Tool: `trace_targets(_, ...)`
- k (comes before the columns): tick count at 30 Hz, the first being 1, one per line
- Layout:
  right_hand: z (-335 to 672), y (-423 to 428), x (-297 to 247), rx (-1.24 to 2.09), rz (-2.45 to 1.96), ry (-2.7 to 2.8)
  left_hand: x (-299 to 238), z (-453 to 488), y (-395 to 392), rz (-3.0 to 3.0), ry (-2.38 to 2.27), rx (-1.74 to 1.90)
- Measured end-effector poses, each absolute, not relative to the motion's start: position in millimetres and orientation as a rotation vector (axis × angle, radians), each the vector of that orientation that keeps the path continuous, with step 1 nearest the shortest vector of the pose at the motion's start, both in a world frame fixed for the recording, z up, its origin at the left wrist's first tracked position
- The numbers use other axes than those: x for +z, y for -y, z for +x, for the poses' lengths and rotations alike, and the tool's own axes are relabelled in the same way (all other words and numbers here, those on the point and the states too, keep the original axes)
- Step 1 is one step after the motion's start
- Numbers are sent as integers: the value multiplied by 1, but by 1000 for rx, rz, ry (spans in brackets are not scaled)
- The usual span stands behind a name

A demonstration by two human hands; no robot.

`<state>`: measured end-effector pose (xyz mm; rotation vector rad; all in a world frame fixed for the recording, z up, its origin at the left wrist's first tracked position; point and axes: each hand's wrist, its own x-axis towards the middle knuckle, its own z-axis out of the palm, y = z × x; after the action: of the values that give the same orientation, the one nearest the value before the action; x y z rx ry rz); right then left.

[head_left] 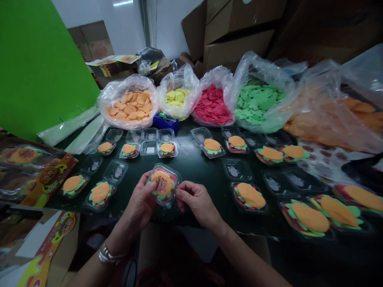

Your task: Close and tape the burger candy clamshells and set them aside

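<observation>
A closed clear plastic box (169,171) with a toy burger inside is held up over the dark table's front part. A printed label (161,182) shows on its lid. My left hand (145,199) is closed around the box's left side, thumb on top. At the right edge, my right hand (193,199) pinches the rim between thumb and fingers. To the left lie open boxes with toy burgers, the nearest burger (101,193) beside my left wrist. Right of my hands, another toy burger (249,195) sits in an open box, its lid (237,169) folded back.
Along the back stand plastic bags of orange pieces (131,107), yellow pieces (176,97), red pieces (213,104) and green pieces (259,101). A blue tape dispenser (166,121) sits before them. A printed carton (50,175) of packed boxes is at left. Several open burger boxes line the right.
</observation>
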<state>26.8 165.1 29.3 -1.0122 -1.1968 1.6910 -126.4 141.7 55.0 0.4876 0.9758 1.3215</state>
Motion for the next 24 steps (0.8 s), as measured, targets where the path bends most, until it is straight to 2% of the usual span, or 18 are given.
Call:
trace_targets(10,30,-175,10,2014,-683,919,55,-111,-126,60,-912,1223)
trace_targets(12,40,-175,7,1900,-802,943,57,-111,-127,104,-912,1268)
trace_targets(15,60,-166,10,1477,-1056,941,58,-112,-131,226,-902,1370)
trace_targets(18,71,-148,23,1165,-1122,1132,59,-110,-132,384,-906,1434)
trace_targets(21,63,-137,36,1007,-1065,1404,60,-105,-132,485,-948,1458)
trace_targets(24,47,-141,41,1025,-1041,1457,55,-102,-132,513,-954,1462)
